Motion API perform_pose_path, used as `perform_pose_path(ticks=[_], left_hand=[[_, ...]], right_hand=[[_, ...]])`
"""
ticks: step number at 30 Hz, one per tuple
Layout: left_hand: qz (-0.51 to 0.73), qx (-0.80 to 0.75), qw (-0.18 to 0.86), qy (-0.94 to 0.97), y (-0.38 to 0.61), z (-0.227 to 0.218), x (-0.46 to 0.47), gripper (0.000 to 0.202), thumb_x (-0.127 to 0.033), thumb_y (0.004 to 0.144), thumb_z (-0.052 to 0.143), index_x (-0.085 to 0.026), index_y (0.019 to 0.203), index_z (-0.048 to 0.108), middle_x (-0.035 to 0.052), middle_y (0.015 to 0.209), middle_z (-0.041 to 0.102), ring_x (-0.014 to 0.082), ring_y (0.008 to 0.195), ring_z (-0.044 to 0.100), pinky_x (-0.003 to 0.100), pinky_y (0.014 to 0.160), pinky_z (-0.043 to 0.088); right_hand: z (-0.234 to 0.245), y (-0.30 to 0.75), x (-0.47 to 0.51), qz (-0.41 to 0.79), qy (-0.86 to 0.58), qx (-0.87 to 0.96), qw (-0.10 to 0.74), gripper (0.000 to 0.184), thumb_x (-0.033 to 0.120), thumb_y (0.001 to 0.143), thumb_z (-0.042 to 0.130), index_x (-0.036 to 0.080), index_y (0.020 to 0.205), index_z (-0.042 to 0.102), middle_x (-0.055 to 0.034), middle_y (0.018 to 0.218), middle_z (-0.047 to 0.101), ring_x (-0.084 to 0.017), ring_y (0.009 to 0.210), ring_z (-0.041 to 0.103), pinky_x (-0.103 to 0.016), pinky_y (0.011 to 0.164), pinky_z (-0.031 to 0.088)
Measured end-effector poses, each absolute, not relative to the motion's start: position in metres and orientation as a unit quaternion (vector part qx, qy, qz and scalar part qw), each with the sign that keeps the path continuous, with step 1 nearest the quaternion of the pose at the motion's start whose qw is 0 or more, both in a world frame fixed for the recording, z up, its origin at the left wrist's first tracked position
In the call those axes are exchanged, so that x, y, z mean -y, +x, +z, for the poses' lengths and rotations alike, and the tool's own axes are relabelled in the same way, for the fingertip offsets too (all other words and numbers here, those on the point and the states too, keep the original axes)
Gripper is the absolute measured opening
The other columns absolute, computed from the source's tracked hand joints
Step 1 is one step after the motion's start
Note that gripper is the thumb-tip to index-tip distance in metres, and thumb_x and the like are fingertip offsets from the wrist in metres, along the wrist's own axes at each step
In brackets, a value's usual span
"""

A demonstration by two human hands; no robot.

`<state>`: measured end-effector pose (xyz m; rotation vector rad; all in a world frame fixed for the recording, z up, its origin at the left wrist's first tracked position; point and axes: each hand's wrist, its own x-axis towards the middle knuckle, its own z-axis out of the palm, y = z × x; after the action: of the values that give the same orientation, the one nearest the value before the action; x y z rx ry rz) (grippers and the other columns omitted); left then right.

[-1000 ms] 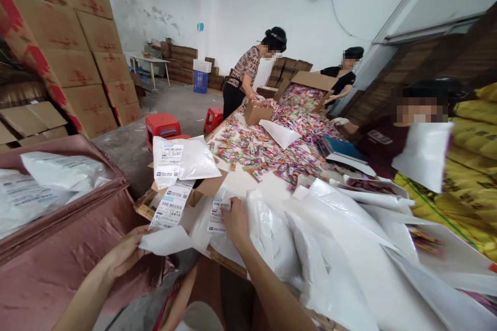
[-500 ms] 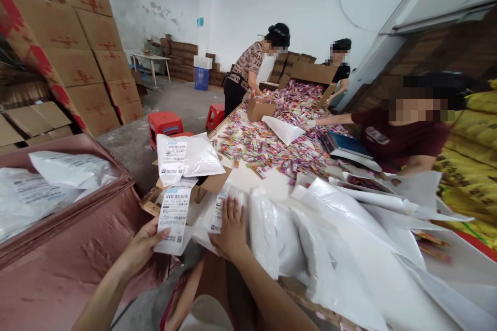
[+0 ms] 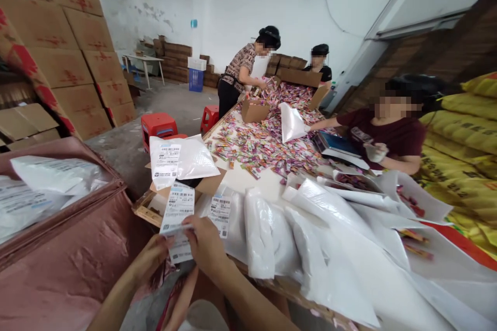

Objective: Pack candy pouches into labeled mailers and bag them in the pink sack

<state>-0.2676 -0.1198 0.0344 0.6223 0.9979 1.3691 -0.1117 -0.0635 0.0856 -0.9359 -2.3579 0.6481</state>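
Observation:
My left hand [image 3: 152, 259] and my right hand [image 3: 204, 244] meet at the near table edge. Both pinch a strip of printed shipping labels [image 3: 177, 211] that hangs from a small cardboard box [image 3: 212, 184]. The left fingers grip the strip's lower part from below, and the right fingertips close on its right edge. Just right of the strip lies a white mailer bag with a label stuck on it [image 3: 221, 210]. More white mailer bags [image 3: 330, 227] are piled to the right of my right hand.
A heap of coloured candy packets [image 3: 264, 145] covers the table's middle. A person in a dark red shirt [image 3: 392, 134] sits across it, and two more people stand at the far end. A lined bin of labelled bags [image 3: 58, 181] stands at my left, with red stools [image 3: 158, 125] and stacked cartons [image 3: 77, 67] beyond.
My right hand left the labelled bag on the table and moved left onto the label strip. My left hand lifted the strip's lower end. The person in red lowered a white bag.

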Motion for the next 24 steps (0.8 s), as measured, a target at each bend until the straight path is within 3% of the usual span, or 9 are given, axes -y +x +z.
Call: perform_pose_path(ticks=[2, 5, 8, 10, 13, 17, 19, 21, 24], left_hand=[[0.596, -0.437, 0.638, 0.219, -0.267, 0.044, 0.113, 0.034, -0.042, 0.067, 0.075, -0.014, 0.086, 0.074, 0.0106, 0.085, 0.075, 0.0304, 0.086, 0.070, 0.037, 0.073, 0.057], [0.572, -0.463, 0.663, 0.140, -0.264, 0.050, 0.098, 0.023, -0.022, 0.074, 0.070, -0.008, 0.092, 0.069, 0.0151, 0.084, 0.074, 0.0291, 0.080, 0.071, 0.039, 0.070, 0.058], [0.592, -0.495, 0.627, 0.103, -0.264, 0.040, 0.084, 0.012, -0.007, 0.079, 0.059, -0.009, 0.090, 0.064, 0.0106, 0.077, 0.074, 0.0211, 0.067, 0.070, 0.032, 0.064, 0.059], [0.617, -0.514, 0.590, 0.083, -0.269, 0.030, 0.079, 0.013, -0.004, 0.081, 0.054, -0.013, 0.087, 0.062, 0.0040, 0.072, 0.073, 0.0146, 0.061, 0.068, 0.024, 0.061, 0.057], [0.627, -0.521, 0.573, 0.085, -0.280, 0.024, 0.079, 0.012, -0.005, 0.080, 0.059, -0.014, 0.088, 0.063, 0.0014, 0.074, 0.074, 0.0118, 0.063, 0.068, 0.019, 0.061, 0.056], [0.589, -0.513, 0.612, 0.125, -0.285, 0.033, 0.084, 0.027, -0.014, 0.068, 0.076, -0.011, 0.094, 0.068, 0.0093, 0.088, 0.075, 0.0196, 0.073, 0.071, 0.024, 0.065, 0.058], [0.566, -0.501, 0.634, 0.162, -0.285, 0.040, 0.088, 0.034, -0.020, 0.064, 0.081, -0.011, 0.094, 0.070, 0.0118, 0.090, 0.075, 0.0219, 0.075, 0.071, 0.025, 0.066, 0.058], [0.552, -0.497, 0.640, 0.195, -0.288, 0.045, 0.093, 0.036, -0.025, 0.062, 0.083, -0.013, 0.094, 0.070, 0.0106, 0.088, 0.076, 0.0208, 0.071, 0.070, 0.025, 0.063, 0.057], [0.554, -0.517, 0.622, 0.195, -0.306, 0.049, 0.104, 0.038, -0.024, 0.056, 0.086, -0.016, 0.090, 0.071, 0.0046, 0.076, 0.075, 0.0156, 0.053, 0.064, 0.021, 0.047, 0.051]], right_hand=[[0.073, -0.111, 0.072, 0.207, -0.322, 0.893, 0.237, 0.026, 0.008, 0.084, 0.056, 0.022, 0.106, 0.058, -0.0029, 0.092, 0.068, -0.019, 0.086, 0.060, -0.030, 0.078, 0.045], [0.069, -0.102, 0.090, 0.169, -0.293, 0.905, 0.256, 0.016, 0.009, 0.084, 0.056, 0.021, 0.094, 0.060, -0.0039, 0.090, 0.066, -0.019, 0.085, 0.058, -0.031, 0.079, 0.043], [0.105, -0.070, 0.096, 0.218, -0.291, 0.857, 0.365, 0.012, 0.012, 0.087, 0.051, 0.021, 0.081, 0.057, -0.0046, 0.094, 0.062, -0.018, 0.092, 0.056, -0.032, 0.081, 0.043], [0.140, -0.031, 0.082, 0.281, -0.307, 0.787, 0.455, 0.011, 0.019, 0.091, 0.047, 0.021, 0.084, 0.055, -0.0022, 0.087, 0.061, -0.016, 0.085, 0.057, -0.028, 0.077, 0.045], [0.172, 0.036, 0.035, 0.213, -0.488, 0.646, 0.547, 0.020, 0.038, 0.093, 0.042, 0.021, 0.088, 0.051, -0.0006, 0.078, 0.056, -0.015, 0.073, 0.055, -0.027, 0.068, 0.045], [0.138, 0.082, -0.017, 0.172, -0.590, 0.657, 0.435, 0.035, 0.053, 0.080, 0.051, 0.018, 0.081, 0.056, -0.0034, 0.067, 0.058, -0.021, 0.065, 0.056, -0.035, 0.063, 0.047], [0.105, 0.081, -0.020, 0.145, -0.606, 0.665, 0.412, 0.038, 0.051, 0.077, 0.055, 0.016, 0.090, 0.062, -0.0127, 0.086, 0.066, -0.030, 0.085, 0.060, -0.045, 0.079, 0.047], [0.076, 0.075, -0.011, 0.089, -0.603, 0.699, 0.373, 0.046, 0.045, 0.083, 0.049, 0.013, 0.115, 0.058, -0.0194, 0.121, 0.059, -0.034, 0.116, 0.050, -0.051, 0.097, 0.037], [0.051, 0.071, 0.005, 0.013, -0.544, 0.807, 0.230, 0.057, 0.042, 0.090, 0.042, 0.013, 0.138, 0.042, -0.0150, 0.145, 0.041, -0.027, 0.136, 0.032, -0.046, 0.110, 0.026]])
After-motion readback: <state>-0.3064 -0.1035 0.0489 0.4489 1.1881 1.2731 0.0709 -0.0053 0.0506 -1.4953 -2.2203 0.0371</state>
